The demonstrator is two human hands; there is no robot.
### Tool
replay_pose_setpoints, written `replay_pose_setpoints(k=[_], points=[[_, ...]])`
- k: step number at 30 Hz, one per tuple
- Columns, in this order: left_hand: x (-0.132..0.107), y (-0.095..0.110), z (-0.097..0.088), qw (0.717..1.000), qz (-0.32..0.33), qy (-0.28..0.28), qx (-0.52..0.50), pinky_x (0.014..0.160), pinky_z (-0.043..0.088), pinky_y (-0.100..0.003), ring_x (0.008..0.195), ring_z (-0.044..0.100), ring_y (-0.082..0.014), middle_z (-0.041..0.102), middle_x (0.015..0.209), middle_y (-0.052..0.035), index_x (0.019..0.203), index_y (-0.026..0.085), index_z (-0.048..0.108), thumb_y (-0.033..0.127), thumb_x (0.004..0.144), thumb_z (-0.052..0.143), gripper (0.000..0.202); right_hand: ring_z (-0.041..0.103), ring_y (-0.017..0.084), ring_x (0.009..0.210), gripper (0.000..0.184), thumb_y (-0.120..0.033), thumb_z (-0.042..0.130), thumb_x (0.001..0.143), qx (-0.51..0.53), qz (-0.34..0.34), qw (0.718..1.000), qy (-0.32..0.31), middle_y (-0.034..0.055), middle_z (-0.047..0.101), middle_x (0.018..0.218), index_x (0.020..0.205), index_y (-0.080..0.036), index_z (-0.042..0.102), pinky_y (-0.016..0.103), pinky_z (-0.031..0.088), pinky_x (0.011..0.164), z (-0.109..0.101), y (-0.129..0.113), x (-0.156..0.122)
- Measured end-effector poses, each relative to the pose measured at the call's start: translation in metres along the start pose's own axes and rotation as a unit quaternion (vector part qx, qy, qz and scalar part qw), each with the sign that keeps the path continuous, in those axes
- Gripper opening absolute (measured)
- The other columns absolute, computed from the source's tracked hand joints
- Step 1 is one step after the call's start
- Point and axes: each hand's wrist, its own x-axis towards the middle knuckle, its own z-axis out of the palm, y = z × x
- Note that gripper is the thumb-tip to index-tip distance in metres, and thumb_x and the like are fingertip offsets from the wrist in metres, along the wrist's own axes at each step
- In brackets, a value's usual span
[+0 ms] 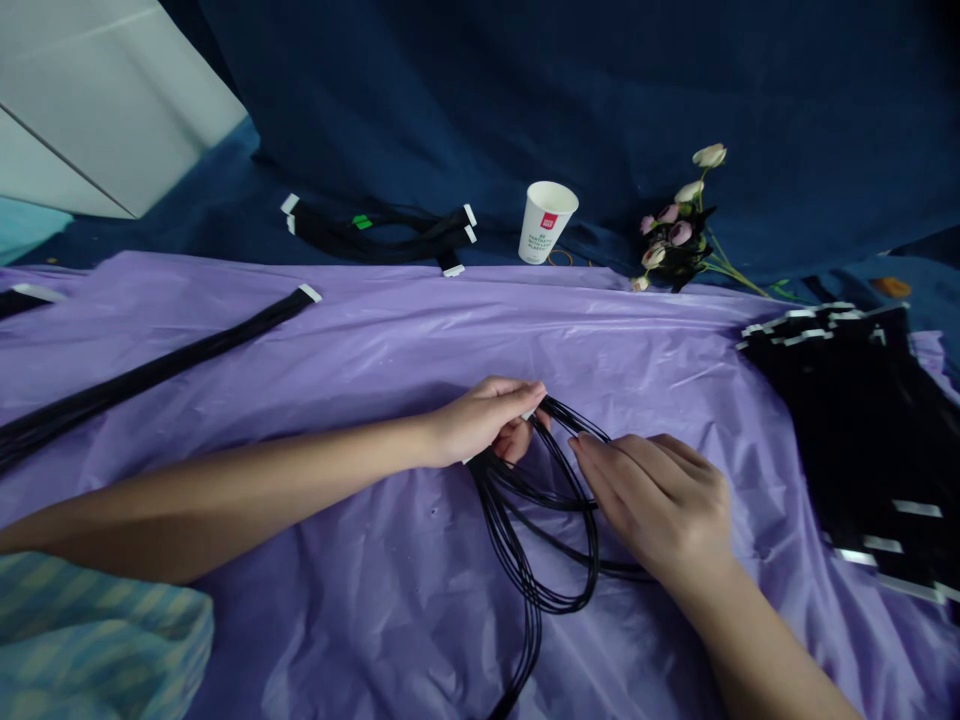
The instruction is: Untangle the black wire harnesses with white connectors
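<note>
Near the middle of the purple sheet (360, 560), my left hand (487, 418) pinches a white connector (534, 405) at one end of a black wire harness (559, 600). A second white end of it peeks out below my left palm. The thin black wires loop down and lie loosely in curves on the sheet. To the right, my right hand (660, 495) is closed, its thumb and fingertips pinching the wires a short way from the connector. Part of the wire bundle passes behind the right hand and is hidden there.
Many black harnesses with white connectors lie piled (847, 420) at the right. A long black harness (165, 365) lies at the left. Along the back are a folded harness bundle (375, 235), a paper cup (547, 222) and artificial flowers (675, 235), before a dark blue cloth (480, 110).
</note>
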Motion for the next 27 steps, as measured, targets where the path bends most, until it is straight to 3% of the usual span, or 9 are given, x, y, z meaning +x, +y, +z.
replay_pose_setpoints(k=[15,23,27], points=[[-0.002,0.002,0.002,1.0,-0.007,-0.003,0.006,0.041,0.032,-0.018,0.036,0.042,-0.0078,0.048,0.04,0.0026,0.077,0.014,0.058,0.041,0.097,0.039,0.039,0.049,0.009,0.053,0.008,-0.007,0.066,0.083,0.0,-0.01,1.0,0.002,-0.0006,0.059,0.062,0.088,-0.012,0.063,0.026,0.039,0.06,0.003,-0.002,0.002],[-0.001,0.0,0.001,1.0,0.006,0.005,-0.01,0.042,0.033,-0.017,0.037,0.043,-0.0075,0.049,0.041,0.0028,0.077,0.014,0.058,0.04,0.096,0.04,0.037,0.058,0.013,0.061,0.023,-0.016,0.077,0.075,-0.039,0.011,0.999,0.019,0.0019,0.066,0.071,0.095,-0.015,0.064,0.027,0.044,0.063,-0.003,-0.003,0.003],[0.0,-0.001,-0.001,0.999,0.019,0.02,-0.02,0.041,0.032,-0.018,0.036,0.042,-0.0076,0.049,0.041,0.0026,0.077,0.013,0.058,0.044,0.096,0.041,0.04,0.057,0.013,0.06,0.021,-0.014,0.079,0.072,-0.017,0.027,0.999,0.026,0.0017,0.064,0.069,0.084,-0.016,0.062,0.027,0.043,0.061,-0.008,-0.003,0.001]])
